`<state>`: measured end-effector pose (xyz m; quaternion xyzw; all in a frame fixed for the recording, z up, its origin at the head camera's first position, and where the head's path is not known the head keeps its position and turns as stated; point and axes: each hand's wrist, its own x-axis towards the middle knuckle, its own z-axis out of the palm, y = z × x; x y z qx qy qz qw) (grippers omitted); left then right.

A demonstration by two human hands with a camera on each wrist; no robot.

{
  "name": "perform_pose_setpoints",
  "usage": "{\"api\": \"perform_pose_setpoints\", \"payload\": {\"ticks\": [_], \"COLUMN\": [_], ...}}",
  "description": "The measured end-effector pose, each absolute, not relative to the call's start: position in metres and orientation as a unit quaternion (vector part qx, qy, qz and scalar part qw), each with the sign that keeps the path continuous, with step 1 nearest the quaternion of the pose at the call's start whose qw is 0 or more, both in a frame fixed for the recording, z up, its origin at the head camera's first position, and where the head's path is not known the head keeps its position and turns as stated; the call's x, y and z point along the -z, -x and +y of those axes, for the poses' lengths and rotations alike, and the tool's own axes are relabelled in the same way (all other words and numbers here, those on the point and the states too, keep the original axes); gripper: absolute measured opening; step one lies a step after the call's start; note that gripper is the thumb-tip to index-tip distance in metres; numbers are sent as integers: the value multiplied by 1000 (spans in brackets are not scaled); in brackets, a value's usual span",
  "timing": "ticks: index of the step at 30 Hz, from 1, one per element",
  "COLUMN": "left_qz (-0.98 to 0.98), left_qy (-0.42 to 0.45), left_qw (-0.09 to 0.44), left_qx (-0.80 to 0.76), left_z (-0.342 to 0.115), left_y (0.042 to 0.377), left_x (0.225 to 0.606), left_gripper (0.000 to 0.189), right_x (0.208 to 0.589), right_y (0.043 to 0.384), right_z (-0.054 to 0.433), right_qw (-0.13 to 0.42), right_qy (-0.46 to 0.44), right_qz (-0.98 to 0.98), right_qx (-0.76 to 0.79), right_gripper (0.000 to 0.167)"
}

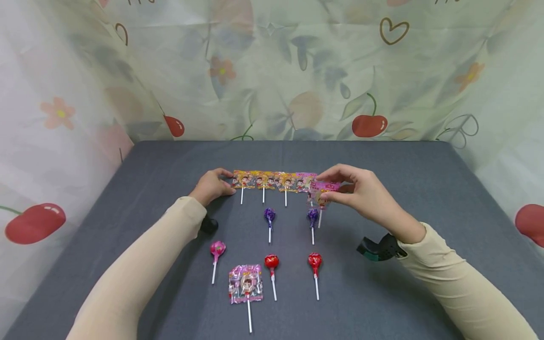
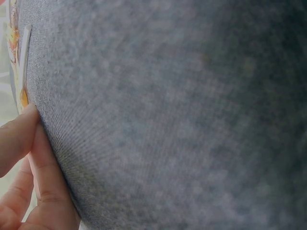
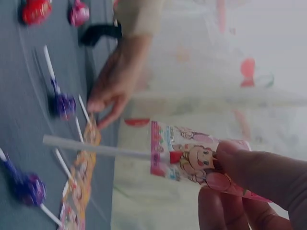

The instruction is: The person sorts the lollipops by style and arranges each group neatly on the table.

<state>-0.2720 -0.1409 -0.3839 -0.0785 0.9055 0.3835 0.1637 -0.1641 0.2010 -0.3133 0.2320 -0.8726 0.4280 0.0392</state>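
My right hand (image 1: 361,191) pinches a flat pink-wrapped lollipop (image 3: 192,160) between thumb and fingers, its white stick jutting out of the wrapper. It is held above the right end of a row of flat wrapped lollipops. In that row lie several: orange-wrapped lollipops (image 1: 265,180) from the left, then a pink-wrapped lollipop (image 1: 304,181), partly hidden by the held one. At the row's left end my left hand (image 1: 213,185) rests on the cloth, thumb and fingers touching the edge of the leftmost wrapper (image 1: 243,179).
Two purple ball lollipops (image 1: 269,215) lie below the row. Nearer are two red ball lollipops (image 1: 315,260), a pink ball lollipop (image 1: 218,248) and another flat pink-wrapped lollipop (image 1: 246,284). Dark grey cloth (image 1: 382,302) covers the table, with printed curtains (image 1: 263,94) around it.
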Motion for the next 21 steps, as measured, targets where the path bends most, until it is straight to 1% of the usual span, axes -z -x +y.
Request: {"api": "perform_pose_setpoints", "payload": {"ticks": [7, 11, 21], "left_qz": [906, 905, 902], "left_qy": [76, 78, 76], "left_qw": [162, 165, 167], "left_qx": [-383, -385, -390], "left_z": [-141, -141, -141], "left_y": [273, 272, 272], "left_x": [385, 386, 384], "left_gripper": [51, 50, 51], "right_x": [319, 329, 363], "right_y": [196, 215, 260], "right_z": [209, 213, 226], "right_qw": [57, 55, -16], "right_qy": [-174, -141, -75], "right_qz": [-894, -908, -913], "right_qx": [-409, -390, -400], "right_gripper": [30, 29, 31]}}
